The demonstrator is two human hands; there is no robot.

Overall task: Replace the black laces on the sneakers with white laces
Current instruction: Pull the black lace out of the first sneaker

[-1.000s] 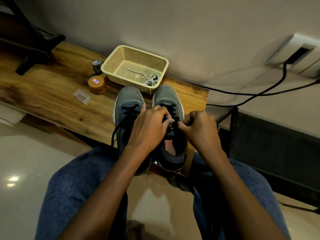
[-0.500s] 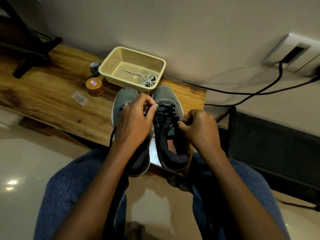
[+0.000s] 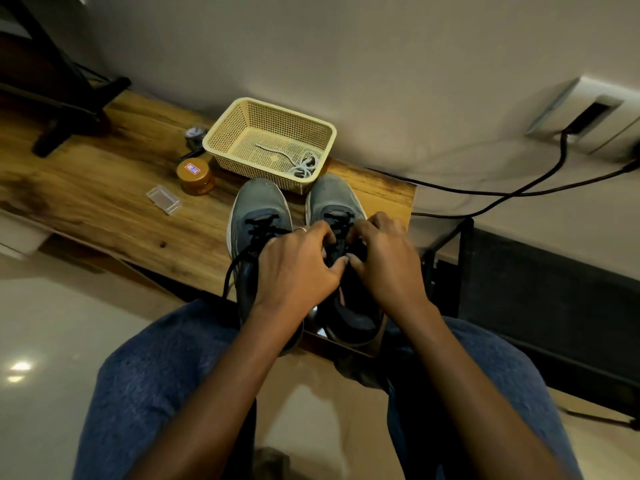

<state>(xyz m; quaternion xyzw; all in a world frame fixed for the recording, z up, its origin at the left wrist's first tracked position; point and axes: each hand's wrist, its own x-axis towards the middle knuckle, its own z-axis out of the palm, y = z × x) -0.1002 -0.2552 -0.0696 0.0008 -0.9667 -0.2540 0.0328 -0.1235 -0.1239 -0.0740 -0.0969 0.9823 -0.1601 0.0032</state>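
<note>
Dim, warm indoor light. Bright glare spot on glossy floor (image 3: 19, 370) at lower left. Soft shadows on wall (image 3: 381, 64). Dark corners, shadow detail lost. Wide-angle distortion bends edges. Centre reasonably sharp; slight blur at periphery.

Both forearms are seen bare from the elbow down, with no sleeves in view. A thin silver-coloured ring (image 3: 300, 230) is worn on a finger of the left hand (image 3: 298, 271). Nothing is worn on the visible fingers of the right hand (image 3: 384, 261), and neither wrist is covered by a watch or band. Both legs are clothed in blue denim jeans (image 3: 149, 386), whose weave looks mottled over the thighs and knees.
</note>
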